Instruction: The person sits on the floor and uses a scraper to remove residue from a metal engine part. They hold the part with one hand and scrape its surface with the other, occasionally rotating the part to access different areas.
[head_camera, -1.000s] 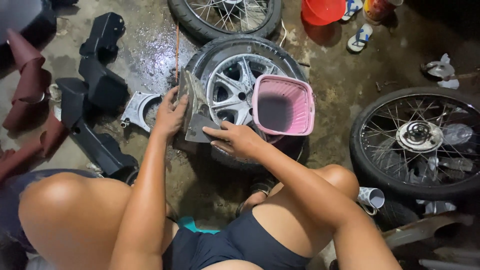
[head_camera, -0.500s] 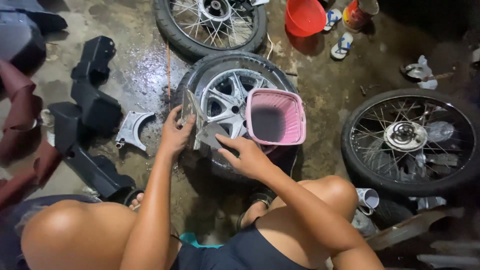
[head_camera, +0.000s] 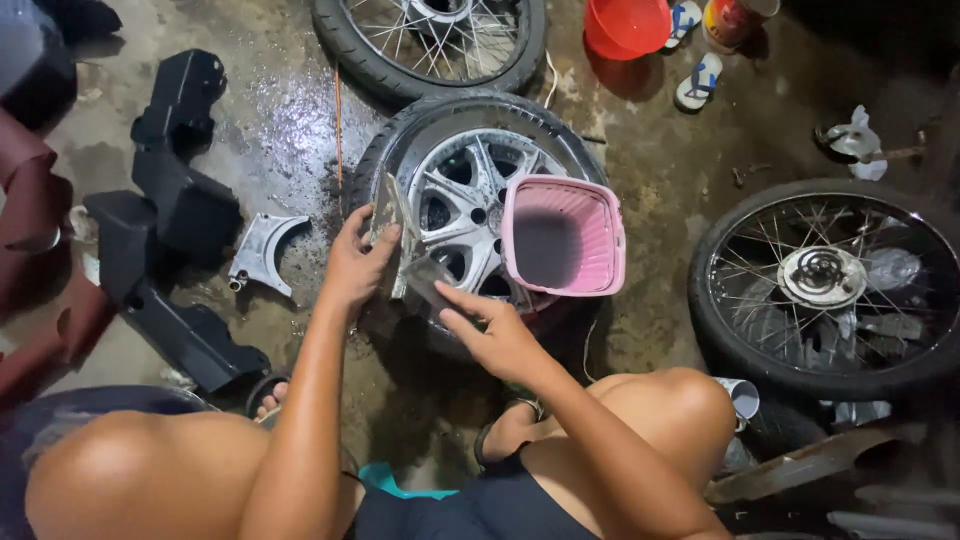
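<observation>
Grip: flat grey metal plate (head_camera: 392, 232) is grasped at its lower left edge by the left hand (head_camera: 355, 265); its lower end is pinched by the right hand (head_camera: 490, 335).
Place: plate is held over the black tyre with silver cast-alloy rim (head_camera: 470, 200), just beside the pink plastic basket (head_camera: 563, 235).
Count: one plate, one basket, three wheels.
Axis: long axis is seen running roughly up-down, tilted slightly.

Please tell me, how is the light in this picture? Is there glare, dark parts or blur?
Head view: glare shines off the wet floor near the black panels; the right edge beside the spoked wheel and the lower right corner sink into dark shadow; the left hand, the right hand and the pink basket are evenly lit and sharp; no clear motion blur.
</observation>
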